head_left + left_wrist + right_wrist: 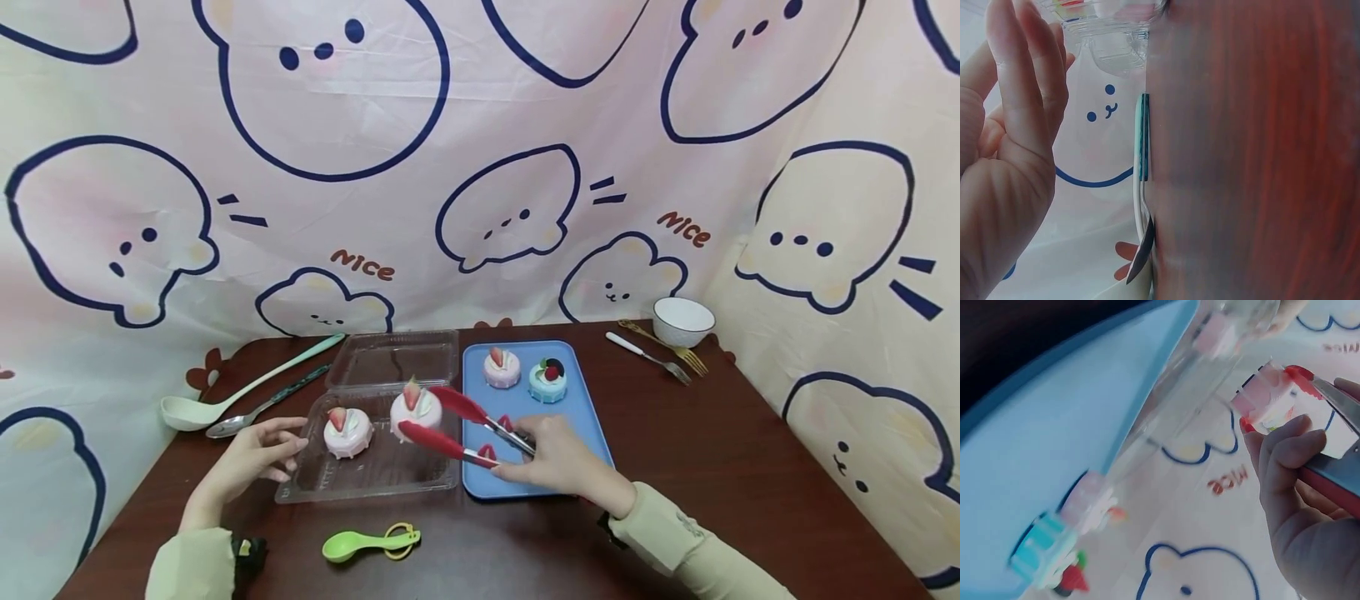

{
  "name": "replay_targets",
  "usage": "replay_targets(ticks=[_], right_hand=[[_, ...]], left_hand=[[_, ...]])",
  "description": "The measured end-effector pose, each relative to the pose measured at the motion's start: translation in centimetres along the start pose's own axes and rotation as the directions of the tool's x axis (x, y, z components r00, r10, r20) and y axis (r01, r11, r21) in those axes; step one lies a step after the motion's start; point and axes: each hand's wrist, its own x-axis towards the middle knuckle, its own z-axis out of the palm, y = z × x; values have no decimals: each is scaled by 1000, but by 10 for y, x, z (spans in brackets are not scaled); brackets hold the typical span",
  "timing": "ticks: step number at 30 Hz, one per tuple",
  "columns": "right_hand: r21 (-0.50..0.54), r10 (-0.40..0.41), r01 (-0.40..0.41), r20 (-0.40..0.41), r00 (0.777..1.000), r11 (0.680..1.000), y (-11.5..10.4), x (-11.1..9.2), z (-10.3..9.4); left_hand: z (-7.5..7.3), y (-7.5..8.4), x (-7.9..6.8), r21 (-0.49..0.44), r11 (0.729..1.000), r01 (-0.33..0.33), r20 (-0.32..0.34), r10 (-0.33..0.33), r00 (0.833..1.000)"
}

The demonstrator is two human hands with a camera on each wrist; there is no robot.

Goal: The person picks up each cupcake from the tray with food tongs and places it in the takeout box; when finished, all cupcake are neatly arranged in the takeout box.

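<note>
My right hand [562, 454] grips a pair of tongs [517, 437] with red tips. Between the tips is a small pink cake [416, 412] topped with a strawberry piece, and the right wrist view shows this held cake [1263, 394] off any surface. Below it lies the open clear plastic box [367, 479], its lid [393, 358] folded back. Another pink strawberry cake [348, 433] sits in the box's left part. My left hand [262, 450] is at the box's left edge, its fingers loosely extended; whether they touch the rim I cannot tell.
A blue tray [480, 483] right of the box bears a pink cake [502, 367] and a blue cake [547, 381]. A ladle [247, 387] and a spoon [255, 414] lie at left, green measuring spoons [367, 542] in front. Forks [652, 357] and a white bowl [681, 322] are back right.
</note>
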Motion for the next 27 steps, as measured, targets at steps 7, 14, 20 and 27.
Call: replay_targets(ticks=[7,14,20,27], right_hand=[[-34,2,2,140,990,999,-19,22,16],[-45,-26,37,218,976,998,-28,45,26],[-31,21,-12,293,956,999,-31,52,30],[-29,14,-5,325,945,1000,-31,59,36]], left_hand=[[0,-2,0,-1,1000,4,-13,-4,1000],[0,1,-2,24,1000,10,-25,-9,1000],[3,1,1,15,1000,8,-22,-8,1000],[2,-2,1,2,1000,-2,-22,2,1000]])
